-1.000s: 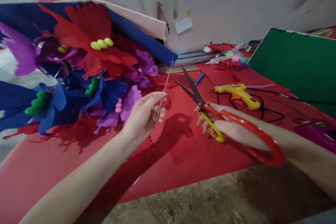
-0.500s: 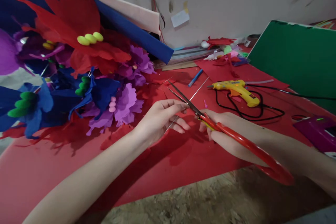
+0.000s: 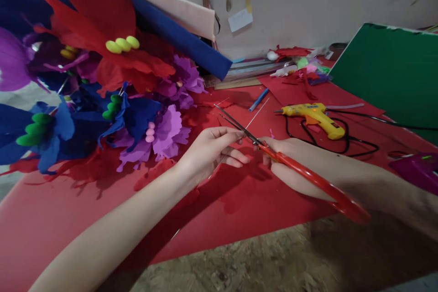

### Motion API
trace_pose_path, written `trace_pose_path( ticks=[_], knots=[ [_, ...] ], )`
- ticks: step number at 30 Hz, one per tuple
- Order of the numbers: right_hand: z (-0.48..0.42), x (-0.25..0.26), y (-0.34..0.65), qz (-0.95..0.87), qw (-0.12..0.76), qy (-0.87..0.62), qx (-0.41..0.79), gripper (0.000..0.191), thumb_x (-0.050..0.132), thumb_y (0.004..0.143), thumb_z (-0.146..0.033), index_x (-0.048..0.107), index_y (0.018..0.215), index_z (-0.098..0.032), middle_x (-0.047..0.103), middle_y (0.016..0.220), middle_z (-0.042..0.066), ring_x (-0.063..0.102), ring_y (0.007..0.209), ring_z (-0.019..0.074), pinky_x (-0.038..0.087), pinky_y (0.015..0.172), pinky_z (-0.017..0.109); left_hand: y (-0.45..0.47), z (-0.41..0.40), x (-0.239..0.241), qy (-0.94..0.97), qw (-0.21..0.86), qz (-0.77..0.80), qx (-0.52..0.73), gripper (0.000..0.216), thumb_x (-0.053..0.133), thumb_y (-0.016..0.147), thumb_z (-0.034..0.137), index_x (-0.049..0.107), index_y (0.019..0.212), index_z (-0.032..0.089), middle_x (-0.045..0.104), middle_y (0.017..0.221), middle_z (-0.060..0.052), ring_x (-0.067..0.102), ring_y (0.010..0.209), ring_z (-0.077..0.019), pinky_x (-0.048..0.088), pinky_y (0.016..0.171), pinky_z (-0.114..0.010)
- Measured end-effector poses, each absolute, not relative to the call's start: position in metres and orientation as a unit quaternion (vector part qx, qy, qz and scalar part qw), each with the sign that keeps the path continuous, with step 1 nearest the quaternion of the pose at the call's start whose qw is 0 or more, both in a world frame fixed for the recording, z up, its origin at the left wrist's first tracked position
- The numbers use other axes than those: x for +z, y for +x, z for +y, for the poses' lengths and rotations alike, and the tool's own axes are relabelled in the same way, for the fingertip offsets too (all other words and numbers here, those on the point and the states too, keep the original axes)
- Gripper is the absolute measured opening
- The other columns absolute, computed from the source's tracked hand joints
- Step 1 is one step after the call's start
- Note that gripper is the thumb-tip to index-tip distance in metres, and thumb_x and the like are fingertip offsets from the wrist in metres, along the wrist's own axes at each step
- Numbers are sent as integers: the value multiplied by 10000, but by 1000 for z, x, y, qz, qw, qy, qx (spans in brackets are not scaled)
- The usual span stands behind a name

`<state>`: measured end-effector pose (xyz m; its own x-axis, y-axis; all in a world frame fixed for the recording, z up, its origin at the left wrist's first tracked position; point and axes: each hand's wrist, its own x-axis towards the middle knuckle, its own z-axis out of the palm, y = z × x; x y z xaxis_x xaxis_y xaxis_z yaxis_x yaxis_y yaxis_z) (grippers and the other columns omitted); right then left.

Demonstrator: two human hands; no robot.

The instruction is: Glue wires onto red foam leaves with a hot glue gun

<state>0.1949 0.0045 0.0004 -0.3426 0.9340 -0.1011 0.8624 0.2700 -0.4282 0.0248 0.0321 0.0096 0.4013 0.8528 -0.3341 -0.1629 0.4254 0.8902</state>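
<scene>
My left hand [image 3: 208, 153] pinches a thin clear stick [image 3: 257, 113] between thumb and fingertips, and the stick runs up and to the right over the red sheet [image 3: 85, 219]. Red-handled scissors [image 3: 284, 157] are gripped in my right hand [image 3: 290, 164]. Their blades [image 3: 236, 124] are slightly parted and cross the stick just beyond my left fingertips.
A pile of red, blue and purple felt flowers [image 3: 112, 82] fills the left. A yellow glue gun [image 3: 316, 116] with a black cord lies at the right, a blue pen [image 3: 258, 99] behind the hands. A green board [image 3: 390, 73] leans far right, a purple device [image 3: 415, 171] near it.
My left hand tilted the stick down toward the right. The scissors came in from the right until their blades crossed the stick, and they have closed partway.
</scene>
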Motion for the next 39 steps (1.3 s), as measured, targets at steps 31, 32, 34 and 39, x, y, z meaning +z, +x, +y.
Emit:
trace_pose_path(
  ticks=[31, 32, 34, 39],
  knots=[
    [51, 7, 182, -779, 87, -548, 293, 207, 449, 739, -296, 416, 586, -160, 459, 569, -12, 421, 549, 83, 302, 509, 205, 24, 38, -8, 522, 647, 455, 318, 146, 441, 858, 140, 472, 716, 141, 516, 509, 57, 537, 390, -38, 452, 433, -128],
    [51, 4, 184, -777, 100, -543, 301, 213, 448, 739, -298, 403, 582, -161, 436, 559, -17, 409, 539, 78, 297, 500, 203, 22, 39, -7, 538, 634, 457, 315, 141, 435, 858, 144, 461, 719, 149, 500, 495, 68, 526, 372, -41, 436, 409, -131],
    [49, 2, 188, -756, 122, -550, 335, 231, 451, 742, -303, 376, 572, -166, 397, 533, -28, 383, 496, 66, 287, 469, 198, 19, 41, -8, 573, 601, 463, 308, 131, 421, 856, 149, 440, 727, 162, 474, 483, 83, 510, 351, -44, 396, 374, -130],
    [45, 6, 202, -631, 142, -580, 495, 287, 436, 783, -366, 351, 582, -180, 361, 466, -51, 323, 360, 45, 239, 364, 191, 15, 43, -15, 661, 524, 464, 271, 133, 350, 868, 170, 370, 737, 188, 486, 547, 77, 495, 361, -40, 342, 370, -129]
  ],
)
